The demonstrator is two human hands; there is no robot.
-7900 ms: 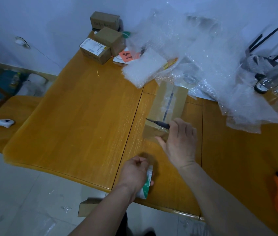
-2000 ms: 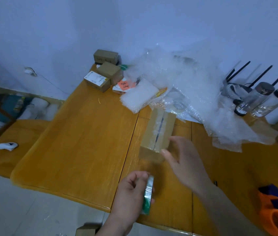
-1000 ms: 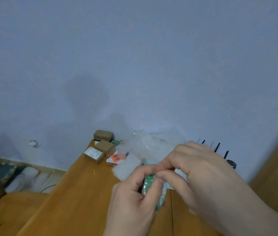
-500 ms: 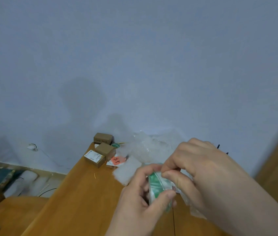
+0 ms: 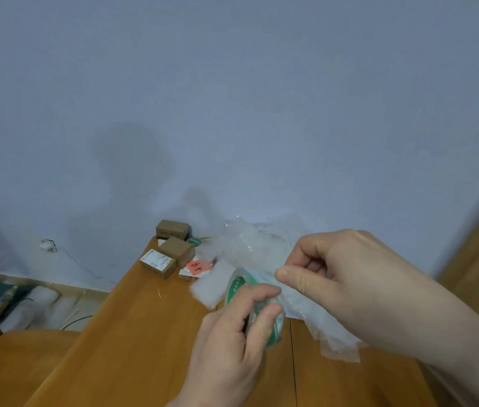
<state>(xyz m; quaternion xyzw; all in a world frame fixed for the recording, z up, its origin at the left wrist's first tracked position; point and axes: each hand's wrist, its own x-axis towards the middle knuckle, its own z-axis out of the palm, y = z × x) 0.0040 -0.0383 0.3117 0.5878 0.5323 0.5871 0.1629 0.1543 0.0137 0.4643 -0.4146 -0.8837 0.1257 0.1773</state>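
Observation:
A roll of clear tape with a green core (image 5: 236,286) is raised in front of me, above the wooden table (image 5: 132,333). My left hand (image 5: 232,348) grips the roll, fingers curled round its rim. My right hand (image 5: 346,286) is at the roll's upper right edge, thumb and forefinger pinching at the tape there. The roll's lower part is hidden behind my left fingers. The taped cardboard box seen earlier is out of view.
Three small cardboard boxes (image 5: 167,251) stand at the table's far left corner by the wall. An orange note (image 5: 198,267) lies beside them. Bubble wrap (image 5: 250,245) is heaped along the back, behind my hands. A lower wooden surface (image 5: 12,362) adjoins on the left.
I have lifted the tape roll off the table edge and looked up. My right hand left the box and came to the roll; over the last second it shifted right along the rim.

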